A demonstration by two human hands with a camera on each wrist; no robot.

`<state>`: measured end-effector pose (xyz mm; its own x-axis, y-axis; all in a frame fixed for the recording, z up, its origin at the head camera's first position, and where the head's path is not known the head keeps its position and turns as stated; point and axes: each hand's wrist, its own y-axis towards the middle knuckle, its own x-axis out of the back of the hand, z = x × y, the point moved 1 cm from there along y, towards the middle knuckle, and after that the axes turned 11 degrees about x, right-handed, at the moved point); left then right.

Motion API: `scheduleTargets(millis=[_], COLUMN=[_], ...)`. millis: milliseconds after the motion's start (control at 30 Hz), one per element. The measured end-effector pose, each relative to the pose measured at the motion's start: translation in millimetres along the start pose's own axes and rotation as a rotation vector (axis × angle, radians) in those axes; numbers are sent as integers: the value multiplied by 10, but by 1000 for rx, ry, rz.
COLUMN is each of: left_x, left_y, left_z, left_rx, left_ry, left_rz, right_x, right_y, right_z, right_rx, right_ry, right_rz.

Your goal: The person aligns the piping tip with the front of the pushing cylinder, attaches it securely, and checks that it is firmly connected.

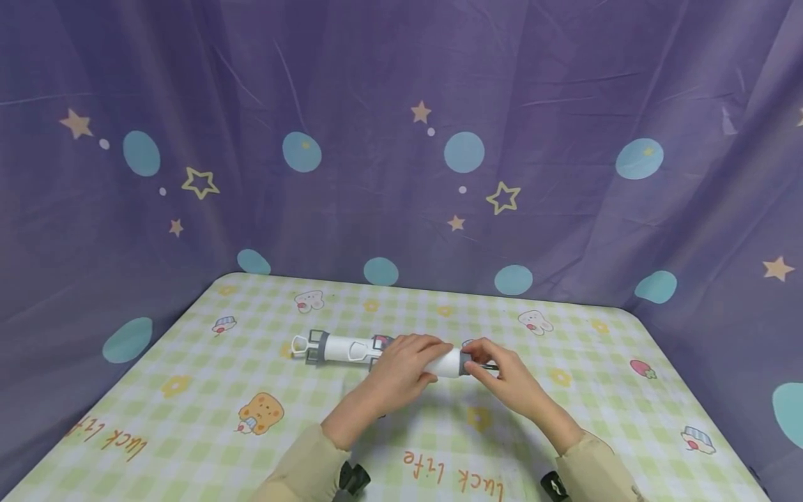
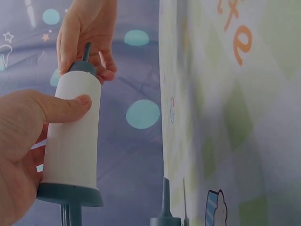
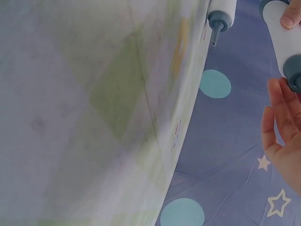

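Note:
A white balloon pump [image 1: 448, 362] with dark grey ends and a thin nozzle [image 2: 86, 52] is held level above the table. My left hand [image 1: 404, 369] grips its barrel; in the left wrist view the thumb lies across the white side. At the nozzle end, my right hand [image 1: 505, 376] pinches the grey cap [image 2: 83, 68] between thumb and fingers. The right wrist view shows only part of that hand, by the cap [image 3: 292, 73]. A second white pump [image 1: 341, 348] lies left of my left hand, partly hidden behind it; its nozzle [image 2: 165, 200] shows in the left wrist view.
A green-and-white checked cloth [image 1: 207, 376] with cartoon prints covers the table. Purple curtains [image 1: 376, 84] with stars and dots hang behind it and at both sides. White loops [image 1: 301, 345] stick out at the second pump's left end.

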<state>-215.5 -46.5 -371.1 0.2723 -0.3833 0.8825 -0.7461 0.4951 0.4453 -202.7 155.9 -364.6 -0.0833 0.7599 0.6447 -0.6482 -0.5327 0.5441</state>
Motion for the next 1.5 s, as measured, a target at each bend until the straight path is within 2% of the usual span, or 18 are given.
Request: scheduleTargets(millis=[100, 233, 400, 533, 700, 900, 1133, 1333, 1500], left_x=[3, 7, 20, 24, 3, -12, -17, -29, -61], left_y=[4, 9, 10, 11, 3, 5, 5, 7, 7], left_z=[1, 7, 6, 3, 6, -7, -26, -38, -55], left_rx=[-2, -2, -2, 2, 5, 4, 10, 33, 33], left_ry=[1, 0, -4, -3, -4, 11, 35, 31, 31], left_rz=[-4, -7, -8, -5, -7, -37, -52, -14, 31], right_x=[-14, -60, -92, -90, -95, -106, -109, -94, -62], right_y=[-5, -32, -63, -73, -77, -76, -75, -87, -112], right_z=[-35, -185, -337, -354, -354, -339, -351, -383, -380], right_rx=[-21, -18, 48, 104, 131, 121, 70, -1, -22], right_ry=[-1, -43, -86, -81, -106, -163, -132, -87, -104], right_rz=[-1, -26, -65, -82, -87, -85, -74, -15, 51])
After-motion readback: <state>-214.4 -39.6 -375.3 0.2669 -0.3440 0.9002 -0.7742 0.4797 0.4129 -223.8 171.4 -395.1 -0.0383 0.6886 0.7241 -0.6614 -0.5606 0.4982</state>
